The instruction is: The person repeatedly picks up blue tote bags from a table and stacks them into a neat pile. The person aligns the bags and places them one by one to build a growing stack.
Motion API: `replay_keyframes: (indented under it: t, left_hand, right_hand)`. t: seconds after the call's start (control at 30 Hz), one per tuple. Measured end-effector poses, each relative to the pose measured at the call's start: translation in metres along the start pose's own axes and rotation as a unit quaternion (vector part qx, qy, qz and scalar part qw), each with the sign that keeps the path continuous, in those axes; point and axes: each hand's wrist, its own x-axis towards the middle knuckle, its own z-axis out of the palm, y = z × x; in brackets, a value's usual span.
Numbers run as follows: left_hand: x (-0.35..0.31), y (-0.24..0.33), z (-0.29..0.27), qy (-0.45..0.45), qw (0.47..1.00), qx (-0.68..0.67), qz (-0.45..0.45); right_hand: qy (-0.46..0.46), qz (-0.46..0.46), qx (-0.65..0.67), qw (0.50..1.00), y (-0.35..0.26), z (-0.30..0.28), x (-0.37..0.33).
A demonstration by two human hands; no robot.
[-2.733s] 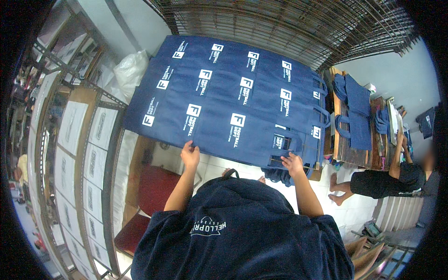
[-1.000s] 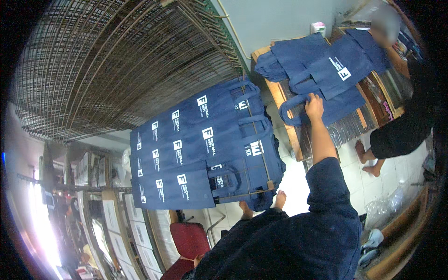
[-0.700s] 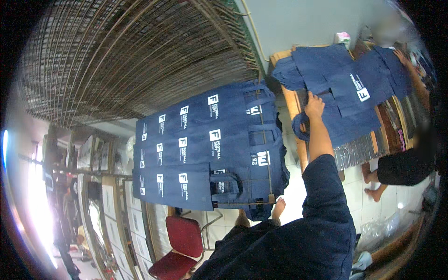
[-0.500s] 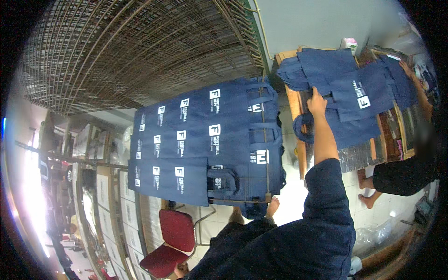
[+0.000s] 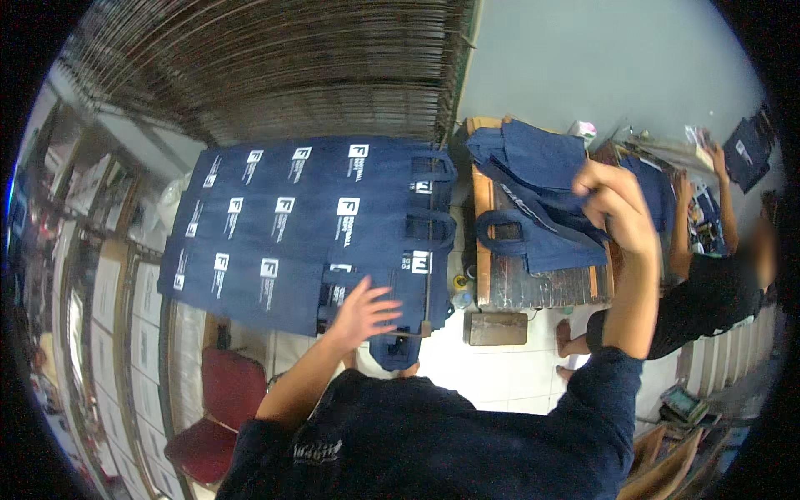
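Note:
My right hand is raised over the table on the right, its fingers closed on the edge of a navy tote bag. That bag is half lifted and folded, so its white print shows only at a slant. Beneath and behind it lie more navy tote bags, one with a loop handle toward me. My left hand is open, fingers spread, above the near edge of a wire rack. Navy tote bags with white prints lie in overlapping rows across that rack, handles to the right.
Stacked wire racks rise behind the bags. A red chair stands at the lower left. At the right, a co-worker's hands are near a navy bag. A flat brownish box sits on the floor by the wooden table.
My right hand has risen, lifting and folding a tote bag off the pile. My left hand has come up over the rack. The co-worker's hands have moved away from the table's bags.

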Motion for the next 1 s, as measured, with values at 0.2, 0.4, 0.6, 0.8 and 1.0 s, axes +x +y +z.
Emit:
replay_keyframes:
  t: [0.2,0.4,0.6,0.8,1.0]
  left_hand:
    - [0.056,0.004,0.032,-0.253,0.951,-0.171,-0.043]
    - [0.048,0.005,-0.043,-0.274,0.939,-0.195,-0.072]
    - [-0.019,0.011,-0.061,-0.206,0.960,-0.165,-0.090]
    - [-0.004,0.003,-0.093,-0.140,0.980,-0.138,0.034]
    - [-0.077,0.048,-0.175,-0.002,0.949,-0.136,0.284]
  right_hand:
    - [0.014,-0.261,-0.031,0.965,-0.122,0.023,-0.051]
    - [-0.103,-0.197,-0.177,0.959,-0.177,0.026,-0.074]
    - [-0.115,-0.203,-0.249,0.940,-0.206,0.064,-0.040]
    - [-0.069,-0.187,-0.374,0.906,-0.230,0.067,-0.025]
    - [0.018,0.018,-0.160,0.987,-0.184,0.074,-0.045]
